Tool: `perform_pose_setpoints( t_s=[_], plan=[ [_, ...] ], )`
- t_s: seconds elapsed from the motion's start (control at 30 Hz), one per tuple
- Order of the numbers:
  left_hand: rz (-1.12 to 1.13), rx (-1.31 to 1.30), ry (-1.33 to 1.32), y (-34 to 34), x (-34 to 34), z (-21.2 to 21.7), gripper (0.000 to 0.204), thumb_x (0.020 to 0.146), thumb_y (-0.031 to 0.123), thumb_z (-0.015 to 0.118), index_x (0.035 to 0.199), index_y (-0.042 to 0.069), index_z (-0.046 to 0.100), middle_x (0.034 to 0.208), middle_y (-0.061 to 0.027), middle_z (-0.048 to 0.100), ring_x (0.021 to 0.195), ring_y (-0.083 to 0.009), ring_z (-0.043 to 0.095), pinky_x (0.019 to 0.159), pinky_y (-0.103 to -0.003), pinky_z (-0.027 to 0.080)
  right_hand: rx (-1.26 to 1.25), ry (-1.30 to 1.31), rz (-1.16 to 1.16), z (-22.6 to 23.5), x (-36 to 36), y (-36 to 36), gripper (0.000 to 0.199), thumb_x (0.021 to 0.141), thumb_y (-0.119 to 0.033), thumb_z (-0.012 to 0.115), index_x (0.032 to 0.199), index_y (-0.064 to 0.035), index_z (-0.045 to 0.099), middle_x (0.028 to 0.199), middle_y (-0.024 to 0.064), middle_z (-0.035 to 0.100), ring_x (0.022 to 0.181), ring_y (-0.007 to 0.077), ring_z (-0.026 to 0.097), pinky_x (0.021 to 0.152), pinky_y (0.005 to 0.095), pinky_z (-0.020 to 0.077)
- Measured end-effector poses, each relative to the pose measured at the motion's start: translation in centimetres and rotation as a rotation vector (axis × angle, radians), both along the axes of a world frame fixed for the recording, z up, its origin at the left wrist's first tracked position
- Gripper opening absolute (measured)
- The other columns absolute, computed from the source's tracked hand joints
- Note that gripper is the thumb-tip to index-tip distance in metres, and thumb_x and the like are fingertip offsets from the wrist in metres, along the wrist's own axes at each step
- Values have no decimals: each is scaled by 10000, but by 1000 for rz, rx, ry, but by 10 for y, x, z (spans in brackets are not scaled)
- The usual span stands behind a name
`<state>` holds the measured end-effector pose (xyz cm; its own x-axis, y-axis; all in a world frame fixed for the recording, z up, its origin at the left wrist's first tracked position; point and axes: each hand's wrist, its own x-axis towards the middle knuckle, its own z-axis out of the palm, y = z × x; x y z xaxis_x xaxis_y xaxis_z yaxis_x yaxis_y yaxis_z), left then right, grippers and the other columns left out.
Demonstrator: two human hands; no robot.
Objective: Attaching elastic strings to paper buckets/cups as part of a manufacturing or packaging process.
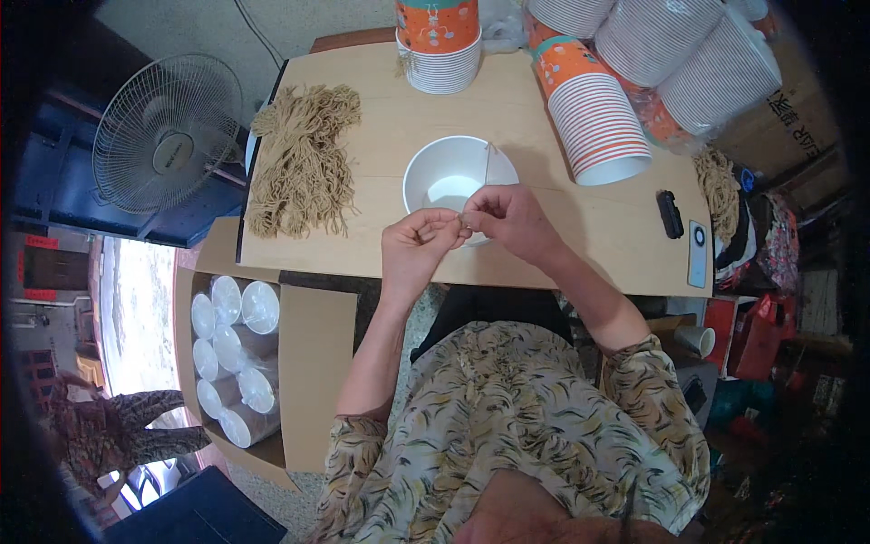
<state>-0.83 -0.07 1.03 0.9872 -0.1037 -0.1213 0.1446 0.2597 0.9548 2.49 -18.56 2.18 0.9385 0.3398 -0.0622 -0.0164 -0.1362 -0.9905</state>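
String [466,220] is being pinched between left hand [419,243] and right hand [509,220] at centre frame — fingertips closed, meeting just below the white cup [449,172].

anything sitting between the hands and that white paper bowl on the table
Nothing visible does. The left hand and right hand meet right at the near rim of the white paper bowl, pinching something too small to make out.
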Motion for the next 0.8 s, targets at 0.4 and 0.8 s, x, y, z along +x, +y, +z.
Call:
perform_pose_setpoints(
  t_s=[0.4,0.8],
  plan=[
    [1,30,-64,0,-2,-3,102,936,-24,666,1026,-69,682,948,-127,737,876,-158,728,795,-248,601,57,71,60,4,4,-3,114,921,-115,678,876,-13,699,753,27,706,621,49,594,549,201,444],
    [-71,30,-19,8,3,-4,114,932,26,688,1035,-20,698,892,-86,737,831,-145,719,764,-253,580,-77,143,6,14,10,1,153,943,-147,652,976,-5,700,544,-29,505,457,39,439,415,235,329]
  ],
)
